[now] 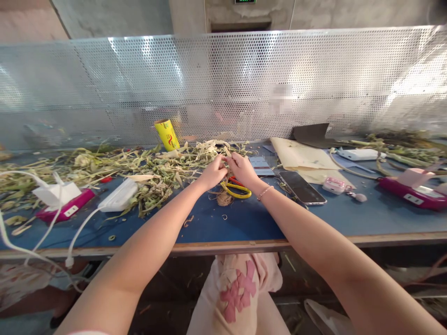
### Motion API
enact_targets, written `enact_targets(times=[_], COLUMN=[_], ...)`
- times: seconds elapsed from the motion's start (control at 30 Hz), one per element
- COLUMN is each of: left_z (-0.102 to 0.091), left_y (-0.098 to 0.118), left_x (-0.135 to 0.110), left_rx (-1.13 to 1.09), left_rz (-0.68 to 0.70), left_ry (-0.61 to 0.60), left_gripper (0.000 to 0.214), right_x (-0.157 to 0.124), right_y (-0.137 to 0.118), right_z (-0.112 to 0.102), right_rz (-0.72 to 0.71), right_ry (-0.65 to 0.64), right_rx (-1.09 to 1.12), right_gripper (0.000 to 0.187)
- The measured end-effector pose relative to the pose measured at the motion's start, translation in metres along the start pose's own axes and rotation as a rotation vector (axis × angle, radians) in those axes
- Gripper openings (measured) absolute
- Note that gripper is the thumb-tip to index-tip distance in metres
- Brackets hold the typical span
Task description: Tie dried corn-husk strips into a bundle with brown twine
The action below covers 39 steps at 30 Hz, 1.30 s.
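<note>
My left hand (213, 173) and my right hand (241, 168) meet over the middle of the blue workbench (244, 223). Fingers on both hands are pinched together, the tips almost touching. Whatever they hold is too small and too covered to make out. Just below them lie scissors with yellow handles (239, 190), and a bit of red shows by my right hand. A small tangle of brown twine (224, 199) sits beside the handles. Dried leaves and stems (164, 170) spread behind and to the left of my hands.
A yellow tube (166, 135) stands tilted at the back. Magenta power strips (408, 197) with white chargers and cords flank both sides. To the right are a phone (302, 187), a pink earphone case (334, 184) and brown paper (303, 156). A perforated metal screen (223, 79) closes the back.
</note>
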State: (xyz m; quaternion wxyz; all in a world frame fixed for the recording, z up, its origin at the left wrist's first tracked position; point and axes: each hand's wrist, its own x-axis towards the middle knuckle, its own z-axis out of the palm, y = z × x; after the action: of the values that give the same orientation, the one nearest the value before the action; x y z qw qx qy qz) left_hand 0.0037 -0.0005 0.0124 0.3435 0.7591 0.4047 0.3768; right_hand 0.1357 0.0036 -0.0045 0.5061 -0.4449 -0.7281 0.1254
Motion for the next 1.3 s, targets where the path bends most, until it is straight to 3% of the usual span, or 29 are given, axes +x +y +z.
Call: enact_targets(times=[1.03, 1.17, 1.3], left_z=[-0.0013, -0.0014, -0.0031], left_y=[0.0065, 0.0049, 0.0093], left_x=[0.0006, 0.0019, 0.0022], left_rx=[-0.252, -0.285, -0.319], left_rz=[-0.145, -0.161, -0.203], left_ry=[0.015, 0.034, 0.038], left_gripper=[0.019, 0.018, 0.016], right_x=[0.0022, 0.0045, 0.0060], right_y=[-0.0003, -0.0003, -0.0006], right_z=[-0.0032, -0.0031, -0.0018], right_rz=[0.036, 0.149, 0.319], right_ry=[0.007, 0.010, -0.059], right_rx=[-0.044, 0.074, 0.437], right_gripper=[0.027, 0.028, 0.025])
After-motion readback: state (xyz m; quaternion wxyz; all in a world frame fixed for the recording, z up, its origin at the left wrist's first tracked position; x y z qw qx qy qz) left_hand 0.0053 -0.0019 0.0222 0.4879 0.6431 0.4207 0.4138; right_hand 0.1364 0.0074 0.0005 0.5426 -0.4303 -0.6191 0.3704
